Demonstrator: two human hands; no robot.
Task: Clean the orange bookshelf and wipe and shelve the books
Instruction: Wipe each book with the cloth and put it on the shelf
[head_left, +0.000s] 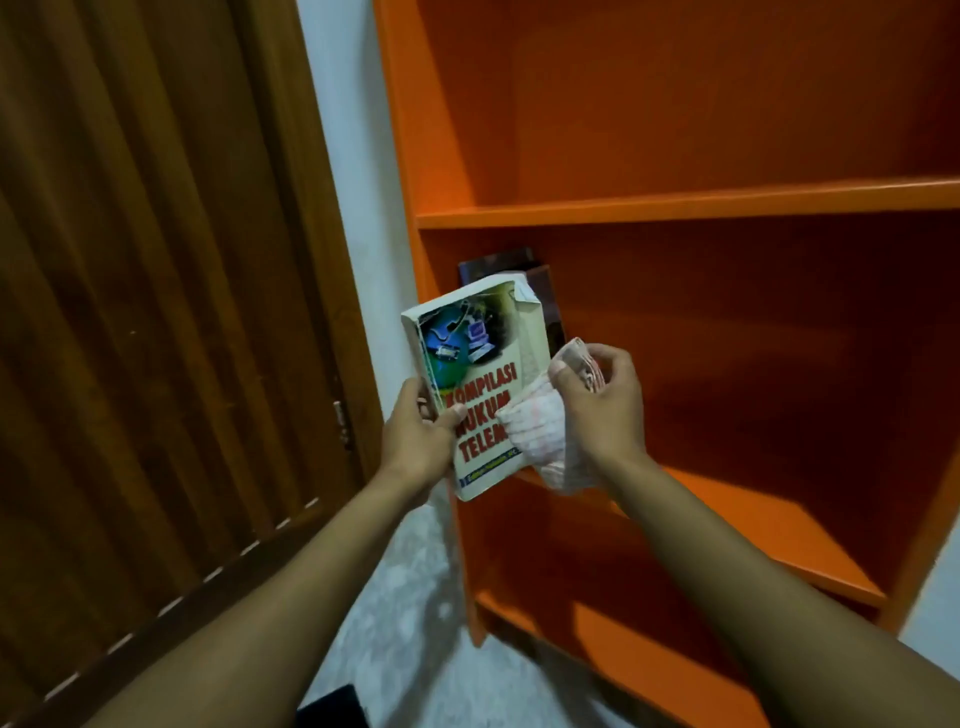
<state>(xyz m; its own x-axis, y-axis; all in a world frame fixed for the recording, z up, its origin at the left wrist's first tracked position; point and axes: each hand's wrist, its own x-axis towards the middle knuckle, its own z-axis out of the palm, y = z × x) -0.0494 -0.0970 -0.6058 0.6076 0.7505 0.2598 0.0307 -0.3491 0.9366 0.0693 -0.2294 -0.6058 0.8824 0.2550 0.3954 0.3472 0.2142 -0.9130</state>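
Orange bookshelf, white-and-pink checked cloth

two bare forearms, no sleeves, bare hands

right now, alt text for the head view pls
A left hand holds a white paperback book while the right hand presses a white-and-pink cloth to its cover, before an orange wooden bookshelf with dark books standing inside.
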